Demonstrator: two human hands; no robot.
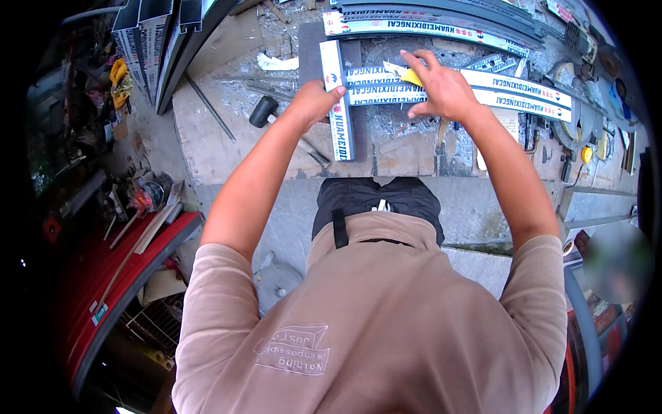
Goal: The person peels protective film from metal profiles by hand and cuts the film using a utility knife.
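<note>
Near the bench's middle, a short profile bar [336, 134] with printed white film lies crosswise against the left ends of two longer film-covered bars [517, 95]. My left hand [321, 103] grips the short bar at the joint, thumb on top and its other fingers partly hidden. Above the long bars is my right hand [441, 86], its index finger and thumb spread apart. Out of its palm sticks a yellow utility knife [412, 76], the pale tip toward the left; the rest of the knife is hidden by the hand.
A black-headed mallet [263, 111] lies left of my left hand. More film-covered profiles [441, 27] are stacked at the back, and dark profiles [148, 48] stand at the far left. Metal scraps litter the bench [207, 152]. A yellow tape measure [587, 154] rests at right.
</note>
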